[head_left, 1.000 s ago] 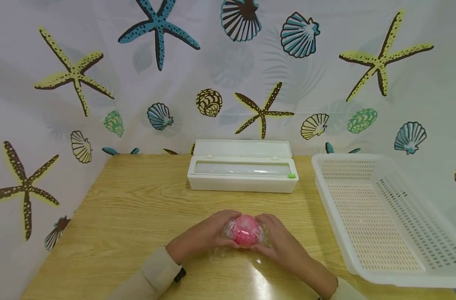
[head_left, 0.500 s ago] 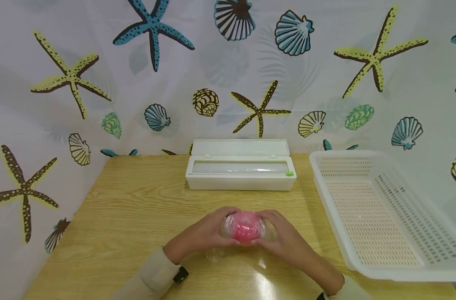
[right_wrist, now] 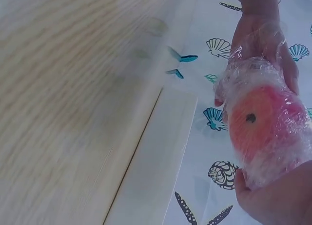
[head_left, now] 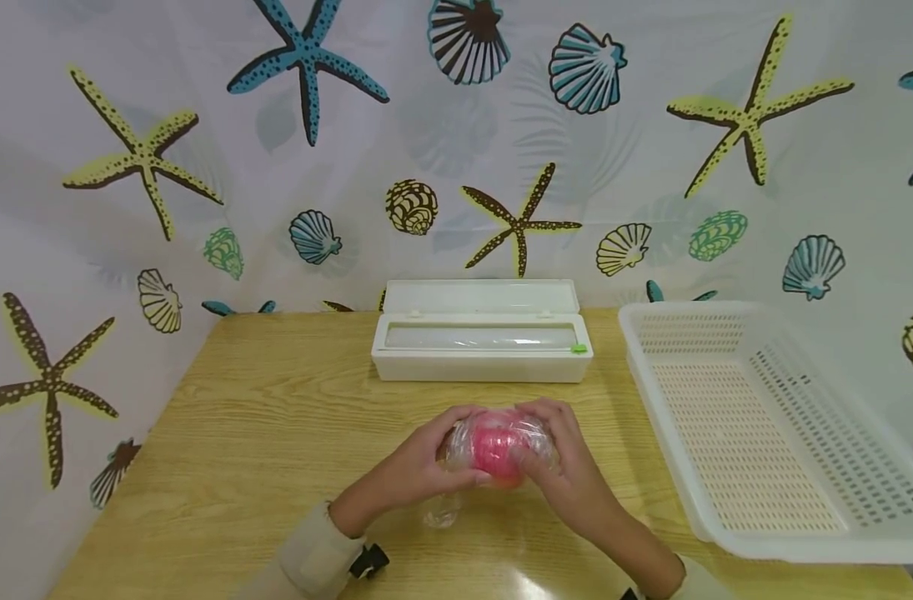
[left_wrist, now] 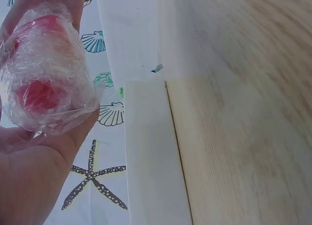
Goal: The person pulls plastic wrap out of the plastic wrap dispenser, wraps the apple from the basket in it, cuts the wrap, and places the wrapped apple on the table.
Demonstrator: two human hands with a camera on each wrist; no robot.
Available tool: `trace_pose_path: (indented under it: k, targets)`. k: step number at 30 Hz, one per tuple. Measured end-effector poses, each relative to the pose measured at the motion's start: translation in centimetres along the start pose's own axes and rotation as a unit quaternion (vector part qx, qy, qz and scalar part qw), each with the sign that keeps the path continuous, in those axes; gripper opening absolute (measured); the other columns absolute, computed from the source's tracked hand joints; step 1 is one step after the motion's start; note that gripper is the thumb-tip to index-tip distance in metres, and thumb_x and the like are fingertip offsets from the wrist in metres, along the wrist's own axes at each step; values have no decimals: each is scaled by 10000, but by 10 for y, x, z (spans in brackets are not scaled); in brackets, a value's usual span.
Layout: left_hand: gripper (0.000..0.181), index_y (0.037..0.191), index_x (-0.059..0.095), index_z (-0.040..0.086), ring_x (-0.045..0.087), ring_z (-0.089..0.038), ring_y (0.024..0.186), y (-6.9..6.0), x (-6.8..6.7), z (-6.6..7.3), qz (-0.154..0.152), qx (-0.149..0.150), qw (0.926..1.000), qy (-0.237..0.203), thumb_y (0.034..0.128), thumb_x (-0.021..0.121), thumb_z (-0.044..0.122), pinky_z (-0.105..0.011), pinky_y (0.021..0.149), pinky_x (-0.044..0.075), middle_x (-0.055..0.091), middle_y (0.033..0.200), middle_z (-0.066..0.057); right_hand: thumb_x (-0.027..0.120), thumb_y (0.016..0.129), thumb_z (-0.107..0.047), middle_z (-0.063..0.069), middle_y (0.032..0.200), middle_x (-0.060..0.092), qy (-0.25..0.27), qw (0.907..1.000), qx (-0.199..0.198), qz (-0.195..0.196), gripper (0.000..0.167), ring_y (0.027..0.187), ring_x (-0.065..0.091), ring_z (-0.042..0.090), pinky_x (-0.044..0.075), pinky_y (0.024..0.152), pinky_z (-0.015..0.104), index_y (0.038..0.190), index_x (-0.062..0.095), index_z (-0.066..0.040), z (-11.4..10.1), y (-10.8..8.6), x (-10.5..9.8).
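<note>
Both hands hold a pink, round, fruit-like thing [head_left: 495, 446] wrapped in clear cling film, at the middle front of the table. My left hand [head_left: 418, 468] grips its left end and my right hand [head_left: 576, 477] its right end, thumb across the front. A loose tail of film [head_left: 441, 510] hangs below the left hand. In the left wrist view the wrapped fruit [left_wrist: 48, 64] looks long, with film bunched at its ends. The right wrist view shows a dark stem-like spot on the pink-orange fruit [right_wrist: 258, 122] through the film.
Behind the hands stands a white cling film dispenser [head_left: 482, 368], lid raised, with a film roll [head_left: 482, 337] inside and a green slider [head_left: 579, 348]. On the right is a white perforated basket [head_left: 657, 425]. A cloth printed with shells and starfish hangs behind the table [head_left: 276, 400].
The wrapped fruit has risen a little and turned, showing more bunched film at its sides. My right thumb has moved onto its front.
</note>
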State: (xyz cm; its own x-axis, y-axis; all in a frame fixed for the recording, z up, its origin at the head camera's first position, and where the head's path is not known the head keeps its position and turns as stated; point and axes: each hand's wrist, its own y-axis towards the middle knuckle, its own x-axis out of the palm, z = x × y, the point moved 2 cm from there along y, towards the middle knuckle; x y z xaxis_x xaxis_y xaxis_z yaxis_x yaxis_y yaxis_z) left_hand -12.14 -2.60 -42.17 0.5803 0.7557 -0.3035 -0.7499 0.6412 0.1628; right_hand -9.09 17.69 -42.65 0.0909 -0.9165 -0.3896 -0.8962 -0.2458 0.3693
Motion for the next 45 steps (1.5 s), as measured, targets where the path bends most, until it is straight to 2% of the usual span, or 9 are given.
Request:
trace_pose_path:
  k: [5,10,14,17,24,28,35,41,45]
  targets:
    - [655,1340,417,138,568,-187,1046,-1,1,10,115,33,9999,-30,784,761,167,-289,810,513,515,1237,-66,460,974,-112,5,1294,393,320,9992,-115,205,389,1158,439,218,477,884,366,1346,418,-218,-5,3,6]
    - [668,1346,417,138,568,-203,1054,1,4,3,198,140,9996,-135,776,766,144,-292,799,519,506,1249,-63,318,1007,-43,45,1288,431,716,9951,-317,611,346,1159,439,227,479,885,337,1302,480,-122,-9,6,16]
    - [685,1345,425,166,571,-198,1052,2,4,-9,310,247,9992,-45,760,782,178,-290,789,523,511,1248,-50,363,993,-25,87,1260,443,752,9926,-247,918,286,1141,446,229,486,868,317,1252,483,-39,-8,7,24]
    - [693,1341,433,176,571,-190,1053,3,3,-15,369,340,9987,35,749,790,225,-286,791,522,517,1244,-41,394,983,-27,83,1247,449,616,9917,-214,1110,274,1133,448,217,479,876,304,1247,466,-23,-7,7,30]
    - [694,1318,460,157,564,-184,1038,6,4,-14,535,600,9966,159,725,808,250,-280,778,528,527,1220,-35,323,977,-11,68,1239,449,747,9843,-381,1555,316,1092,453,219,474,856,271,1259,463,-31,-9,6,35]
    - [718,1343,434,171,557,-191,1048,7,7,-12,557,510,9971,71,730,806,224,-284,784,526,511,1238,-43,333,967,-16,64,1207,477,1025,9779,-204,1809,304,1049,481,225,507,794,276,1220,496,-56,-9,7,35]
    - [743,1401,347,221,548,-219,1073,6,8,-14,544,306,9979,-199,785,762,231,-295,774,528,461,1293,-45,289,990,-36,98,1190,486,1409,9721,-101,1871,290,1034,504,257,531,774,307,1217,469,-28,-10,8,33]
    - [619,1412,320,218,520,-240,1113,6,8,-14,578,594,9960,-332,887,648,220,-317,791,527,426,1323,-64,264,1002,-62,109,1182,479,1504,9715,-186,1824,296,1038,504,258,527,791,314,1236,440,-19,-8,8,32]
    - [609,1421,294,202,494,-250,1136,5,9,-4,737,888,9930,-251,907,610,125,-329,819,518,388,1343,-68,260,1009,-81,126,1193,465,1549,9713,-136,1797,298,1051,495,249,514,812,304,1244,427,-5,-9,8,33]
